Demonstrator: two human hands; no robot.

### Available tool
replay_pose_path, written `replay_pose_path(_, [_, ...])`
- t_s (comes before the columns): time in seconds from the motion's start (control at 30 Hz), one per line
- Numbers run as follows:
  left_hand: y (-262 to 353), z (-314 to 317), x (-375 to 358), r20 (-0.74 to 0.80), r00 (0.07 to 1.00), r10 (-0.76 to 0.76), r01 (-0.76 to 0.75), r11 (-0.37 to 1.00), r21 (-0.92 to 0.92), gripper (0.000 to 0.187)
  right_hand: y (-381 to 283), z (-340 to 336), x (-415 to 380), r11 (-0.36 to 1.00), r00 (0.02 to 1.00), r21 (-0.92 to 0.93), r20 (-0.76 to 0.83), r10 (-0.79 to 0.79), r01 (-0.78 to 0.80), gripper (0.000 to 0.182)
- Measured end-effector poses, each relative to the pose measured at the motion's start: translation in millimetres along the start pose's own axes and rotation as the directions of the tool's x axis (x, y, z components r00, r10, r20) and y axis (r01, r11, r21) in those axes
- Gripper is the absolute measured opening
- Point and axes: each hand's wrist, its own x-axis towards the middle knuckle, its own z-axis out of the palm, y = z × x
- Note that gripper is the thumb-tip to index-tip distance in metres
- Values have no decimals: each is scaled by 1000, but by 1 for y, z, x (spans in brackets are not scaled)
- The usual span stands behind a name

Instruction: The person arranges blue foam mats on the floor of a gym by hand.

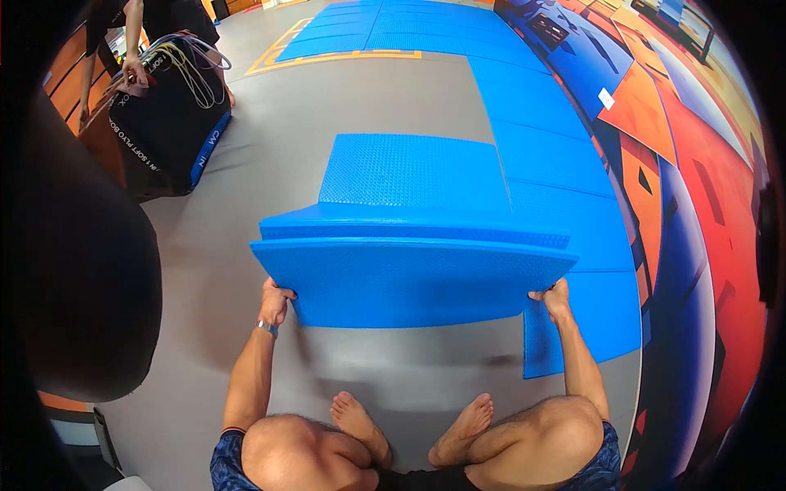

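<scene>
A blue textured folding mat [413, 278] is in front of my bent knees, its near panels raised off the grey floor and stacked close together. My left hand [277, 301] grips the left edge of the nearest panel, thumb on the near face. On the opposite edge, my right hand [554, 299] holds the same panel, its fingers partly hidden behind it. Beyond the raised panels, a flat blue panel [413, 170] lies on the floor; whether it joins the held mat is hidden.
Blue mats [565, 164] line the floor along a colourful mural wall [655, 188]. More blue mats [368, 33] lie at the back beside yellow floor lines. At left, another person's hand [135, 74] is at a black plyo box [168, 123] with cords on top. A large dark rounded object [90, 278] stands nearer.
</scene>
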Motion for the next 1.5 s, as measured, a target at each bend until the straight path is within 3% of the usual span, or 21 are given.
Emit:
replay_pose_path(0.2, [5, 5, -3, 5, 998, 59, -59, 998, -23, 54, -16, 8, -11, 997, 988, 11, -139, -73, 76, 61])
replay_pose_path(0.3, [10, 10, -5, -27, 996, 80, -80, 996, -24, 56, -13, 6, -4, 987, 998, 163, -67, 13, -2, 65])
replay_pose_path(0.4, [11, 8, 0, -14, 996, 86, -85, 995, 53, 57, -7, 7, -1, 988, 986, 53, -85, -142, 147, 65])
replay_pose_path(0.5, [17, 12, 6, -12, 987, 160, -156, 972, 175, 55, -7, 5, 7, 985, 989, 97, -50, -138, 143, 65])
replay_pose_path(0.6, [28, 21, 11, 8, 991, 133, -133, 977, 166, 59, -11, 3, 12, 995, 996, 42, -21, -92, 93, 68])
replay_pose_path(0.7, [24, 10, 34, 133, 991, -31, -21, 926, 376, 71, -1, 1, 22, 980, 984, -95, 10, -176, 176, 71])
replay_pose_path(0.8, [25, 14, 43, 119, 992, -42, -1, 939, 344, 83, 1, -8, 32, 965, 996, -253, 30, 85, -74, 78])
replay_pose_path(0.9, [37, 26, 30, 150, 988, 31, -87, 917, 390, 77, 18, -1, 30, 892, 963, -378, -1, -270, 250, 70])
replay_pose_path(1.0, [18, 17, 40, 208, 958, 199, -278, 827, 488, 76, 35, -2, 37, 937, 984, -302, 80, -159, 176, 60])
replay_pose_path(1.1, [14, 19, 40, 176, 951, 254, -308, 729, 612, 73, 41, -4, 42, 900, 993, -423, 85, -76, 105, 55])
replay_pose_path(1.2, [21, 30, 35, 105, 968, 227, -247, 807, 536, 57, 37, -6, 44, 871, 999, -490, 42, -6, 25, 61])
replay_pose_path(1.3, [12, 28, 44, 144, 947, 288, -313, 715, 625, 43, 33, -1, 42, 948, 986, -275, 26, -162, 163, 65])
replay_pose_path(1.4, [15, 31, 38, 105, 956, 274, -262, 637, 725, 41, 24, -3, 42, 892, 981, -414, 20, -192, 183, 69])
replay_pose_path(1.5, [23, 39, 23, 95, 970, 225, -241, 819, 521, 44, 34, -1, 52, 853, 987, -505, -14, -160, 131, 69])
